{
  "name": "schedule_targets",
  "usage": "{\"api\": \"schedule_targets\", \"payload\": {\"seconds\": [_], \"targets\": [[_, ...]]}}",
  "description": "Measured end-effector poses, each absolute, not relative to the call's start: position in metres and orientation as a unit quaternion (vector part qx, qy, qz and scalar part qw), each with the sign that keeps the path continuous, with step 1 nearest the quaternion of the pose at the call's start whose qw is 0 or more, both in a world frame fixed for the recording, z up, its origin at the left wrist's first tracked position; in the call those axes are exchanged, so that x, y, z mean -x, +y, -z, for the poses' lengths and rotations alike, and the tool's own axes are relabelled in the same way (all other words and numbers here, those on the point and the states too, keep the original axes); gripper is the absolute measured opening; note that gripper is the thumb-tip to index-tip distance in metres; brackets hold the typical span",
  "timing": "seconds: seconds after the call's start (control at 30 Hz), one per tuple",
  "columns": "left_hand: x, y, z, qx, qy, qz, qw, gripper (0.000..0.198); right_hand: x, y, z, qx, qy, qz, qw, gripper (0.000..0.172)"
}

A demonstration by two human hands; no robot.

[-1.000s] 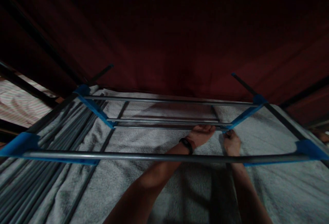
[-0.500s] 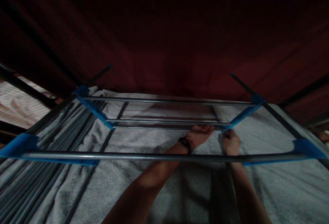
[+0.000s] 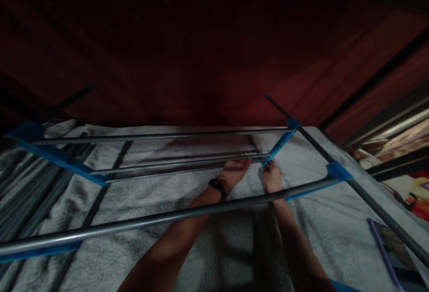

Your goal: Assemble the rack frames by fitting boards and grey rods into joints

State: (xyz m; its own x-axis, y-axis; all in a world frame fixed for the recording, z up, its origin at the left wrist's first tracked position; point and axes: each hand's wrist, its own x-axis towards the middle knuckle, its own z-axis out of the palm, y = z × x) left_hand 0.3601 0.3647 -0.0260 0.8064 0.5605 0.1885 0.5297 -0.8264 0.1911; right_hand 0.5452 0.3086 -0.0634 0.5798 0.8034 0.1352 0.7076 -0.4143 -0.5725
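A rack frame of grey tubes and blue plastic brackets stands on a light fleecy cloth [image 3: 147,220]. My left hand [image 3: 235,171], with a black band on its wrist, is palm up with its fingers curled at the thin rear tubes [image 3: 167,165], near their right end. My right hand [image 3: 273,178] is closed at the lower end of the right blue bracket [image 3: 280,144]; its fingertips are partly hidden. The thick front tube [image 3: 150,219] passes above both forearms. At the left is another blue bracket [image 3: 60,155].
Several loose grey tubes [image 3: 36,198] lie in a bundle at the left. A dark red curtain [image 3: 201,73] hangs behind the cloth. A flat device with a purple edge [image 3: 382,251] lies at the lower right. Colourful items [image 3: 420,193] sit beyond the right edge.
My view has turned to the right, so the frame and hands appear further left and the flat device has come into sight. Both hands keep their places at the right bracket.
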Motion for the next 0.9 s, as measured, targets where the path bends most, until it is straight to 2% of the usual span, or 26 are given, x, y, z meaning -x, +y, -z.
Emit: {"api": "schedule_targets", "payload": {"seconds": [0.2,0.7,0.9], "targets": [[-0.352,0.369,0.031,-0.943,0.318,-0.084,0.058,0.043,-0.533,0.311,0.058,0.838,-0.461,-0.080,0.281,0.037],[-0.346,0.370,0.041,-0.939,0.326,-0.072,0.080,0.047,-0.534,0.322,0.059,0.834,-0.466,-0.091,0.280,0.028],[-0.347,0.367,0.038,-0.940,0.324,-0.073,0.081,0.046,-0.533,0.321,0.059,0.826,-0.464,-0.088,0.307,0.026]]}}
